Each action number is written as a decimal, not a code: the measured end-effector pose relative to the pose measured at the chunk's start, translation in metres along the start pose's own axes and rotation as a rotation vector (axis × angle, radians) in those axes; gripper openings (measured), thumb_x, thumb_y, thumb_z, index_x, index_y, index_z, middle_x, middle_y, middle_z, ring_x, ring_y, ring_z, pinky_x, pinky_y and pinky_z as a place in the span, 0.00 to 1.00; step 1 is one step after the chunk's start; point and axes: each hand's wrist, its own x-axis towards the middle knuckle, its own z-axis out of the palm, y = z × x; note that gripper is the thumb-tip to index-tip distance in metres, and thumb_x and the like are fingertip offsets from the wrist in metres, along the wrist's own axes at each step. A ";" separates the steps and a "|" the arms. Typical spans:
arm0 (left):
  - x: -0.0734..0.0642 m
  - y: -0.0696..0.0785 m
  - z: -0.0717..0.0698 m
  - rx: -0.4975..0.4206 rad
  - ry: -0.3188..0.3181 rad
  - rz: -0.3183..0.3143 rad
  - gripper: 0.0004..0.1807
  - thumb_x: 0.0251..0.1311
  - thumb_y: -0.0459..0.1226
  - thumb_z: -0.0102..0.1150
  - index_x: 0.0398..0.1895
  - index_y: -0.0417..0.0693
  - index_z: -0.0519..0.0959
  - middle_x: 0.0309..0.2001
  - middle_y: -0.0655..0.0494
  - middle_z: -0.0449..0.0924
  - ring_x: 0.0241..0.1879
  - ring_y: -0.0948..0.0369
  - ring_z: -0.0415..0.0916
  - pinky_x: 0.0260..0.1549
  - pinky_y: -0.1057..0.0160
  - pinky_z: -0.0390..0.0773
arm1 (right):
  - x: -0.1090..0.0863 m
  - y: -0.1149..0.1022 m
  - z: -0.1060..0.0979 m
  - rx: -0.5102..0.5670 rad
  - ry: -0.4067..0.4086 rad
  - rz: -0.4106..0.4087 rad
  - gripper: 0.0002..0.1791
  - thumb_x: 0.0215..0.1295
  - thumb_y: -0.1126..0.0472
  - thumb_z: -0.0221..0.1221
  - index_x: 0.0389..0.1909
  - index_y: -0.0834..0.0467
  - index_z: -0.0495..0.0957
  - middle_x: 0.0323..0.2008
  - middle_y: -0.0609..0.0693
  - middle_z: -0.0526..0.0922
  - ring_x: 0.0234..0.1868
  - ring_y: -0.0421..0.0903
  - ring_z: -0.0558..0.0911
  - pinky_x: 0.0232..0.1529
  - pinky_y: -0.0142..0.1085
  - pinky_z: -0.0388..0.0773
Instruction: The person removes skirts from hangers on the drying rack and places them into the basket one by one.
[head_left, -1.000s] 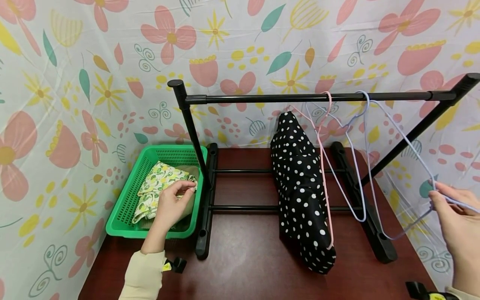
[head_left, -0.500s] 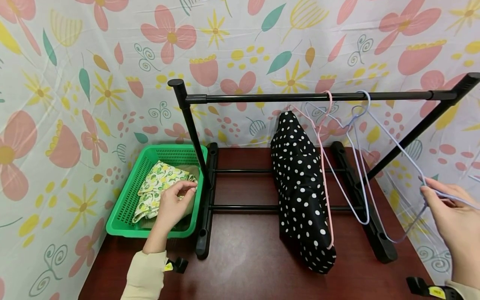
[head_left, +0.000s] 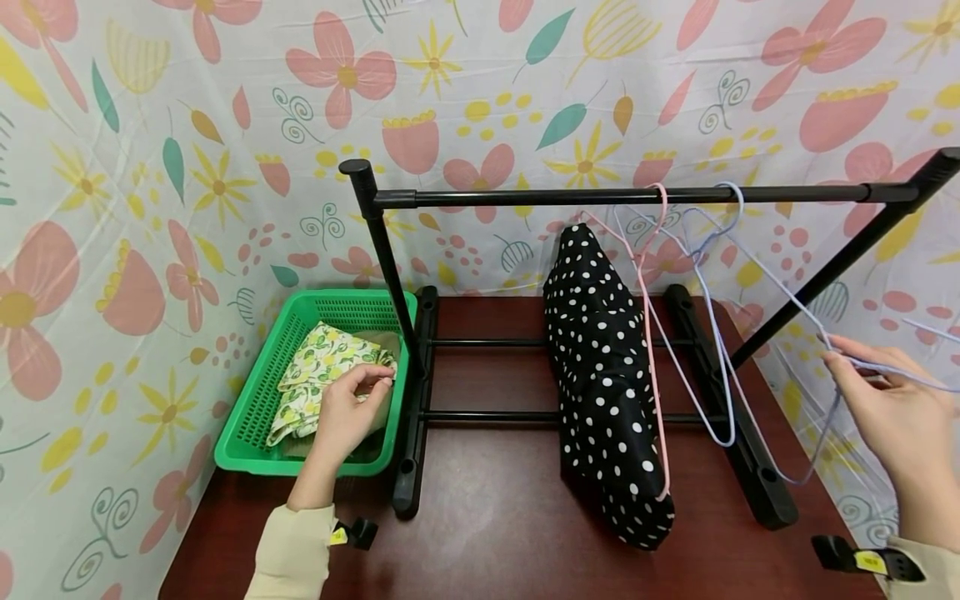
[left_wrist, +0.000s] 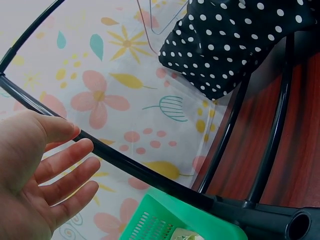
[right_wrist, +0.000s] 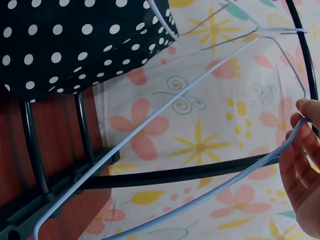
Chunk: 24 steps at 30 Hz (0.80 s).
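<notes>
Pinched in the right hand (head_left: 896, 400) near its neck, a thin, pale blue, triangular clothes hanger (right_wrist: 245, 172) extends leftward from that nearer hand, its long axis running from the person's side toward the back; the left hand (head_left: 352, 404), fingers loosely bent, holding nothing, hovers by the green, perforated plastic basket (head_left: 255, 456).

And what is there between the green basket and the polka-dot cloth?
In the head view: the left foot of the black rack, then its two lower bars, running above the reddish-brown tabletop.
</notes>
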 end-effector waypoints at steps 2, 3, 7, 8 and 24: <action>0.000 0.000 0.000 -0.001 0.001 -0.005 0.07 0.61 0.38 0.57 0.39 0.51 0.82 0.38 0.59 0.82 0.36 0.64 0.78 0.31 0.68 0.78 | 0.002 -0.002 0.002 -0.013 -0.002 -0.021 0.15 0.58 0.64 0.61 0.47 0.61 0.81 0.29 0.20 0.68 0.24 0.20 0.66 0.27 0.11 0.61; 0.000 0.000 0.000 0.001 0.002 -0.004 0.07 0.61 0.38 0.57 0.39 0.51 0.82 0.38 0.59 0.82 0.35 0.64 0.78 0.31 0.68 0.78 | 0.003 -0.003 0.003 -0.019 -0.003 -0.025 0.15 0.58 0.63 0.61 0.47 0.61 0.81 0.29 0.19 0.68 0.24 0.19 0.66 0.27 0.11 0.61; -0.001 -0.001 0.001 -0.005 0.005 -0.002 0.06 0.60 0.39 0.58 0.39 0.53 0.82 0.38 0.59 0.82 0.35 0.63 0.78 0.29 0.68 0.78 | 0.008 -0.007 0.008 -0.025 0.000 -0.076 0.14 0.57 0.64 0.61 0.44 0.62 0.82 0.29 0.15 0.68 0.25 0.17 0.65 0.28 0.10 0.60; -0.002 -0.002 0.001 -0.005 0.005 0.000 0.06 0.60 0.39 0.58 0.39 0.53 0.82 0.38 0.59 0.82 0.35 0.63 0.78 0.29 0.67 0.78 | 0.009 -0.008 0.010 -0.029 0.002 -0.094 0.13 0.57 0.64 0.61 0.44 0.62 0.82 0.29 0.14 0.67 0.25 0.15 0.65 0.28 0.10 0.60; -0.003 -0.002 0.003 0.019 0.012 0.018 0.05 0.60 0.38 0.57 0.38 0.54 0.81 0.37 0.59 0.82 0.34 0.65 0.78 0.34 0.66 0.78 | 0.046 -0.020 0.022 -0.194 -0.040 -0.203 0.14 0.58 0.57 0.59 0.38 0.62 0.84 0.26 0.05 0.56 0.19 0.10 0.56 0.15 0.18 0.52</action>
